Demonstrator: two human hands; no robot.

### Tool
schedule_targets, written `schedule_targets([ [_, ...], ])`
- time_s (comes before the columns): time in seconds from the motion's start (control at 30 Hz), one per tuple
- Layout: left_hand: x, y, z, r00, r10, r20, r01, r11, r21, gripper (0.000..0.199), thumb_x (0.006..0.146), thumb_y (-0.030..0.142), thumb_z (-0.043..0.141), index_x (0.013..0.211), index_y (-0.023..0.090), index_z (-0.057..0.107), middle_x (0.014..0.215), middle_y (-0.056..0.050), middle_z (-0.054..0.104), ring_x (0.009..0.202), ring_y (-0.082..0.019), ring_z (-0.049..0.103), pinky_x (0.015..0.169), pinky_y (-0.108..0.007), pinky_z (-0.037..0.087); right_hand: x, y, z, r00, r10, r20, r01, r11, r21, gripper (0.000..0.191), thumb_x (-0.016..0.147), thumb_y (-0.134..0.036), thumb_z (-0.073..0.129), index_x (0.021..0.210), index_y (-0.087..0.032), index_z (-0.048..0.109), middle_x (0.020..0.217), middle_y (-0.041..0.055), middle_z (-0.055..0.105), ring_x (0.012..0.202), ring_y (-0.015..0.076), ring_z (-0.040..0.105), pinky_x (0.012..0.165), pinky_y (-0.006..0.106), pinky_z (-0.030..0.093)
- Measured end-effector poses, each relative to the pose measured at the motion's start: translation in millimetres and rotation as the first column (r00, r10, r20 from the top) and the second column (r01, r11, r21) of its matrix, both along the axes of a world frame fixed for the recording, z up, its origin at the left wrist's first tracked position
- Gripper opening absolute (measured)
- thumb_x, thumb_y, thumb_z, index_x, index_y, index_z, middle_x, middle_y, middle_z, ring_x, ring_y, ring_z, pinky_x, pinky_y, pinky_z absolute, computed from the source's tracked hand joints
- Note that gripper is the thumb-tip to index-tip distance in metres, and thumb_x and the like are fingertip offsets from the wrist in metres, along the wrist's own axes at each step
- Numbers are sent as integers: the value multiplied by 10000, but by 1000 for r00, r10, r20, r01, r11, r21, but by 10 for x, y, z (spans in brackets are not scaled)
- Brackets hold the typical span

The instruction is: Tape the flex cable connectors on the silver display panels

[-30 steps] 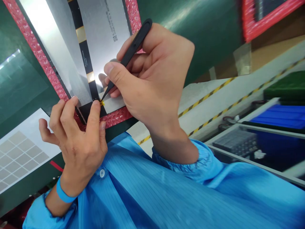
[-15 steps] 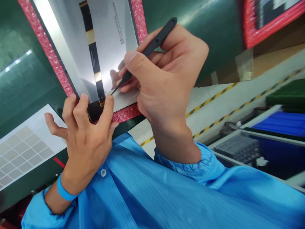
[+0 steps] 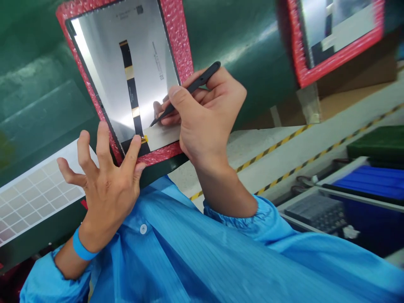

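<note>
A silver-backed display panel point(image 3: 116, 88) lies on pink bubble wrap point(image 3: 175, 25) in front of me. A black flex cable point(image 3: 134, 94) with gold sections runs along it, ending near a small yellow-gold connector point(image 3: 144, 139). My left hand point(image 3: 109, 181) has its fingers spread, with the index fingertip resting at the cable's lower end beside that connector. In my right hand point(image 3: 205, 118) I grip black tweezers point(image 3: 197, 82) like a pen. Their fine tip points down at the panel, just right of the cable; whether it touches the surface I cannot tell.
A sheet of pale grey square stickers point(image 3: 41, 191) lies left of my left hand on the green mat point(image 3: 240, 38). Another panel in pink wrap point(image 3: 341, 42) is at the upper right. Blue crates point(image 3: 372, 181) stand lower right, beside a floor with yellow-black tape point(image 3: 274, 147).
The view has shifted, so more of the panel's top shows. My left index finger now sits by the uncovered yellow-gold connector, and the tweezers' tip is farther from that fingertip.
</note>
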State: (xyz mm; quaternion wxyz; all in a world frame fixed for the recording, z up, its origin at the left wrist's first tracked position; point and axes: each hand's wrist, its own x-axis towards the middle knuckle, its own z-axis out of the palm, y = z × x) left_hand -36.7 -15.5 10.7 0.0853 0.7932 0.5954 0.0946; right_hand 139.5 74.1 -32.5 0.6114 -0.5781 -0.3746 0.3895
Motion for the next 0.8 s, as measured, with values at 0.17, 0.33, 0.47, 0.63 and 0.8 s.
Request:
schedule_targets([
  [0.17, -313, -119, -25, 997, 40, 66, -47, 994, 99, 436, 1021, 334, 723, 1454, 366, 683, 1785, -134, 377, 1616, -534, 330, 1195, -868, 124, 21, 1, -32, 999, 41, 34, -41, 999, 10, 221, 982, -240, 797, 910, -288, 593, 746, -61, 727, 607, 138, 720, 494, 250, 594],
  [0.33, -1020, -380, -11, 970, 187, 155, -215, 959, 185, 395, 1055, 251, 651, 1433, 353, 706, 1612, -103, 609, 1538, -380, 526, 1289, -695, 278, -131, -74, 118, 1000, -16, -7, 17, 997, 69, 202, 890, -142, 791, 841, -254, 629, 657, -44, 699, 539, 146, 717, 433, 219, 564],
  [0.47, -1414, -546, -66, 953, 177, 246, -231, 949, 213, 430, 1037, 228, 688, 1461, 299, 677, 1486, -125, 703, 1439, -343, 637, 1241, -598, 448, -530, -239, 261, 989, 141, -45, -136, 987, 90, 195, 874, -201, 859, 889, -244, 669, 690, -50, 708, 593, 145, 739, 482, 217, 610],
  [0.63, -1432, -550, -247, 982, 140, 128, -160, 973, 168, 512, 1015, 403, 748, 1490, 257, 626, 1521, -148, 678, 1473, -376, 590, 1258, -605, 376, -1043, -354, 276, 877, 480, -12, -479, 877, 34, 310, 912, -449, 896, 941, -273, 642, 741, -65, 716, 683, 157, 765, 562, 253, 653],
  [0.8, -1475, -543, -227, 987, 123, 98, -138, 977, 163, 553, 995, 455, 738, 1502, 282, 605, 1528, -149, 673, 1451, -399, 601, 1222, -635, 391, -963, -325, 314, 814, 576, 72, -576, 817, -21, 295, 916, -429, 903, 910, -264, 658, 736, -51, 710, 665, 153, 738, 562, 257, 640],
])
